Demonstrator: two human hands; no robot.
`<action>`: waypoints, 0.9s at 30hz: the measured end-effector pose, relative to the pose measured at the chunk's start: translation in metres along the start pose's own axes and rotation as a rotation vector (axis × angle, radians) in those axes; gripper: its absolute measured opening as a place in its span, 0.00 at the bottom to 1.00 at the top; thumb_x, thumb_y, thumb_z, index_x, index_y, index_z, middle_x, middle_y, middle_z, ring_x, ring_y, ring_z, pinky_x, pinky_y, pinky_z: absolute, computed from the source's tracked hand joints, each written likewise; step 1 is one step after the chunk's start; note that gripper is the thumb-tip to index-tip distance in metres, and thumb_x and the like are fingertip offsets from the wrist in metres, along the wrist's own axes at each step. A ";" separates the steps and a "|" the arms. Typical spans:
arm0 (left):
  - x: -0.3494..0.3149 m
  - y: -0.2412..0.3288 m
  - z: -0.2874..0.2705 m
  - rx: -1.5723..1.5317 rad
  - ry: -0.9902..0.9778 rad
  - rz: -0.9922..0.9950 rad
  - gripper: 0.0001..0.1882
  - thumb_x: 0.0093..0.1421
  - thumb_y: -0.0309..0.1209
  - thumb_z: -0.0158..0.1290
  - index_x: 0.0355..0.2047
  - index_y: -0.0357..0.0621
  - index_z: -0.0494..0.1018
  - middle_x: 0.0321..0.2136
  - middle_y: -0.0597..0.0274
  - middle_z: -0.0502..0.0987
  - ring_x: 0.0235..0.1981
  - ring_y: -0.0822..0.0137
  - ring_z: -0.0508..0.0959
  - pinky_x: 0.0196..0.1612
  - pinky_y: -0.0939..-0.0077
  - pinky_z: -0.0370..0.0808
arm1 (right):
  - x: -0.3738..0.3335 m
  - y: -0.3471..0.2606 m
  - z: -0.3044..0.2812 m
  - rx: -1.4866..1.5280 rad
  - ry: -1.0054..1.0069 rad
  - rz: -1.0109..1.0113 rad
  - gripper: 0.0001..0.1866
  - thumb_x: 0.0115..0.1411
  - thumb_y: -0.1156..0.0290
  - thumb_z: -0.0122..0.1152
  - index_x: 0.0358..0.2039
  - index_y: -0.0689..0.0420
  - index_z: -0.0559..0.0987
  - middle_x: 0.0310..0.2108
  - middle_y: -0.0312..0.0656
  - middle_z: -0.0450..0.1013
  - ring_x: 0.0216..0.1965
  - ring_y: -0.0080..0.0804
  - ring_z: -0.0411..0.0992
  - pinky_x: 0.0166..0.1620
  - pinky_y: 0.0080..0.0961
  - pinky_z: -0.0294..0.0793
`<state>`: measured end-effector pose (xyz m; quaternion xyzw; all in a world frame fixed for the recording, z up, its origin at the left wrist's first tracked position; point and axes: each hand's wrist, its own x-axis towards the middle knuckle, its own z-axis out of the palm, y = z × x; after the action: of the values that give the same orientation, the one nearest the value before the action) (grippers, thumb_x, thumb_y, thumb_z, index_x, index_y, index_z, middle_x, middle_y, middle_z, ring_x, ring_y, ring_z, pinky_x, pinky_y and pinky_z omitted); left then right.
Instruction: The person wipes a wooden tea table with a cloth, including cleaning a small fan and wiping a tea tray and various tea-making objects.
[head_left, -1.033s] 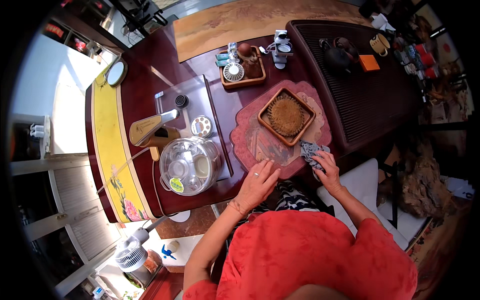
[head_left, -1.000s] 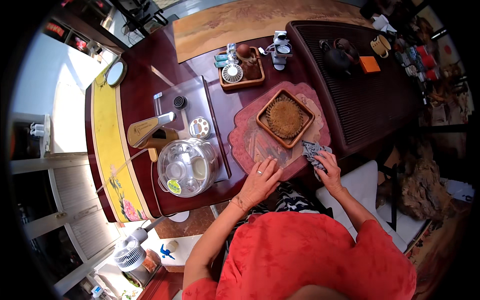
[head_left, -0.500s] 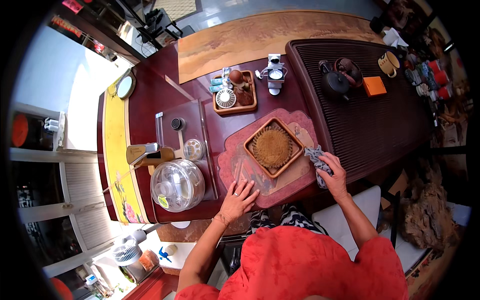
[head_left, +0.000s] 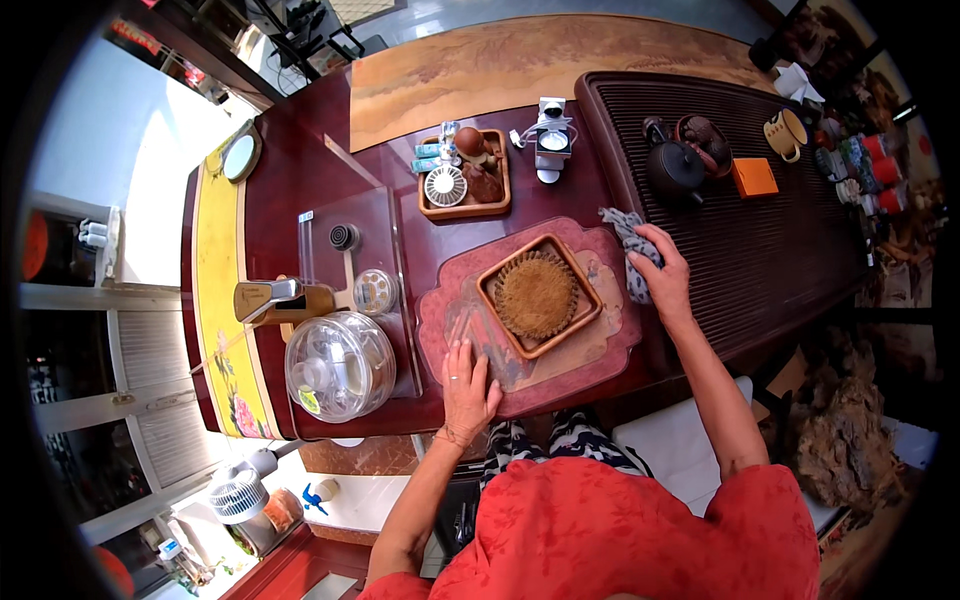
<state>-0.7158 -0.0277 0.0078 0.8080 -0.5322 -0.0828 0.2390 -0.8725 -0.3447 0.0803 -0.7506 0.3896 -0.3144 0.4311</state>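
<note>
My left hand [head_left: 468,392] lies flat on the near left part of a pink scalloped mat [head_left: 438,318], its fingers stretched out and holding nothing. A patterned grey cloth [head_left: 630,243] is gripped under my right hand [head_left: 664,270], at the mat's right edge beside the dark ribbed tray. Between the two hands, a square wooden dish [head_left: 522,350] sits turned at an angle on the mat. Inside it is a round brown object with a ruffled edge [head_left: 536,296]; I cannot tell what it is made of.
On the right, a ribbed tea tray [head_left: 770,240] carries a black teapot [head_left: 674,170], an orange box [head_left: 754,177] and a yellow cup [head_left: 785,135]. A clear plastic jar [head_left: 340,367] stands left of the mat. Beyond are a wooden tray [head_left: 465,210] of small items and a white device [head_left: 551,140].
My right hand and the cloth have moved farther away along the mat's right edge. My left hand has shifted slightly left, its fingers now pointing more straight ahead. The view has shifted a little.
</note>
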 end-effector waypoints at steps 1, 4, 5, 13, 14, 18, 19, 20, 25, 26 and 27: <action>0.010 0.009 0.005 0.079 -0.007 -0.011 0.32 0.50 0.39 0.56 0.55 0.45 0.65 0.60 0.41 0.55 0.62 0.42 0.54 0.62 0.47 0.51 | 0.019 0.002 0.014 -0.048 -0.002 -0.060 0.19 0.49 0.75 0.61 0.45 0.59 0.75 0.48 0.42 0.71 0.51 0.37 0.68 0.54 0.26 0.65; 0.018 0.015 0.012 0.260 -0.040 -0.028 0.35 0.52 0.46 0.53 0.59 0.48 0.61 0.62 0.43 0.52 0.64 0.44 0.51 0.63 0.45 0.47 | 0.060 0.018 0.048 -0.174 -0.075 -0.167 0.20 0.47 0.75 0.61 0.44 0.56 0.75 0.47 0.43 0.71 0.50 0.41 0.67 0.53 0.30 0.65; 0.015 0.013 0.013 0.267 -0.045 -0.027 0.34 0.52 0.46 0.53 0.59 0.49 0.61 0.63 0.44 0.52 0.64 0.44 0.51 0.63 0.45 0.47 | 0.065 0.021 0.056 -0.229 -0.087 -0.187 0.20 0.47 0.75 0.61 0.44 0.56 0.75 0.47 0.44 0.70 0.51 0.42 0.67 0.53 0.32 0.65; 0.004 0.006 0.009 0.300 -0.118 0.009 0.32 0.54 0.45 0.52 0.59 0.51 0.62 0.63 0.44 0.51 0.64 0.44 0.50 0.63 0.45 0.46 | 0.080 0.066 0.081 -0.463 -0.163 -0.324 0.21 0.45 0.75 0.60 0.43 0.54 0.76 0.47 0.42 0.69 0.53 0.43 0.63 0.51 0.41 0.63; 0.004 0.005 0.007 0.296 -0.119 0.022 0.32 0.54 0.45 0.52 0.59 0.52 0.62 0.63 0.44 0.51 0.64 0.44 0.50 0.63 0.44 0.46 | 0.082 0.068 0.089 -0.481 -0.121 -0.311 0.21 0.45 0.75 0.60 0.43 0.53 0.76 0.47 0.42 0.69 0.53 0.42 0.63 0.51 0.41 0.62; 0.006 0.001 0.004 0.310 -0.175 0.048 0.31 0.55 0.45 0.52 0.58 0.52 0.62 0.63 0.44 0.51 0.64 0.44 0.50 0.63 0.44 0.46 | 0.072 0.053 0.125 -0.428 -0.227 -0.349 0.21 0.46 0.74 0.62 0.44 0.52 0.75 0.48 0.40 0.67 0.54 0.39 0.62 0.51 0.42 0.57; 0.007 -0.002 0.003 0.299 -0.174 0.062 0.31 0.55 0.45 0.52 0.58 0.52 0.62 0.63 0.44 0.52 0.64 0.44 0.50 0.63 0.43 0.46 | 0.071 0.045 0.131 -0.366 -0.321 -0.413 0.21 0.47 0.75 0.62 0.45 0.51 0.75 0.49 0.39 0.67 0.55 0.39 0.61 0.52 0.41 0.57; 0.006 -0.005 0.003 0.288 -0.174 0.076 0.31 0.55 0.45 0.52 0.58 0.52 0.62 0.63 0.44 0.52 0.64 0.44 0.50 0.62 0.43 0.46 | 0.072 0.041 0.127 -0.339 -0.431 -0.426 0.22 0.47 0.75 0.62 0.45 0.51 0.74 0.49 0.39 0.67 0.55 0.38 0.61 0.52 0.41 0.57; 0.011 -0.016 -0.005 0.223 -0.177 0.115 0.31 0.54 0.44 0.52 0.58 0.52 0.62 0.63 0.44 0.51 0.64 0.44 0.50 0.63 0.44 0.46 | 0.087 0.050 0.079 -0.485 -0.503 -0.416 0.22 0.49 0.76 0.62 0.47 0.51 0.74 0.53 0.39 0.66 0.57 0.37 0.60 0.51 0.40 0.55; 0.012 -0.016 -0.006 0.213 -0.178 0.120 0.31 0.54 0.44 0.52 0.58 0.52 0.63 0.63 0.44 0.51 0.64 0.45 0.50 0.63 0.44 0.46 | 0.088 0.054 0.082 -0.466 -0.467 -0.413 0.22 0.49 0.76 0.62 0.47 0.51 0.74 0.53 0.39 0.66 0.57 0.37 0.60 0.51 0.40 0.55; 0.013 -0.017 -0.006 0.204 -0.179 0.124 0.31 0.54 0.44 0.52 0.58 0.51 0.63 0.64 0.45 0.50 0.64 0.45 0.50 0.63 0.45 0.46 | 0.089 0.056 0.088 -0.445 -0.433 -0.410 0.23 0.49 0.76 0.62 0.48 0.51 0.73 0.53 0.40 0.66 0.57 0.37 0.60 0.51 0.40 0.55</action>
<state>-0.6939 -0.0317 0.0067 0.7829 -0.6061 -0.0850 0.1118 -0.7745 -0.4041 0.0041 -0.9376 0.1898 -0.1359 0.2578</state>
